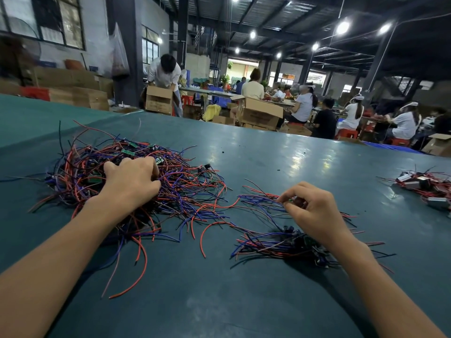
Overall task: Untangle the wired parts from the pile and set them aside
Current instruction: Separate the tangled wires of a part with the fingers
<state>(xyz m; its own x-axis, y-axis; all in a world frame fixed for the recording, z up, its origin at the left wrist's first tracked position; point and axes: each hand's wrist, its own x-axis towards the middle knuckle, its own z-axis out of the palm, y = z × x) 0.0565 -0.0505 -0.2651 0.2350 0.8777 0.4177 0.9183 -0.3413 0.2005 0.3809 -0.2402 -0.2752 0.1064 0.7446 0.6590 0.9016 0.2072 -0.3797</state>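
Two heaps are lying on the glossy teal tabletop. The left hand is digging curled fingers into the big tangled pile of red, blue and black wires with small green boards, gripping it. The right hand is pinching one wired part above the straighter set-aside bunch. It seems to be pulling free; next, it needs laying alongside the bunch.

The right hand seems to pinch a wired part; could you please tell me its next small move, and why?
Probably lower the right hand and let its pinched part go onto the set-aside bundle under its wrist; the left hand has its fingers curled into the tangled pile, placed to draw the next one.
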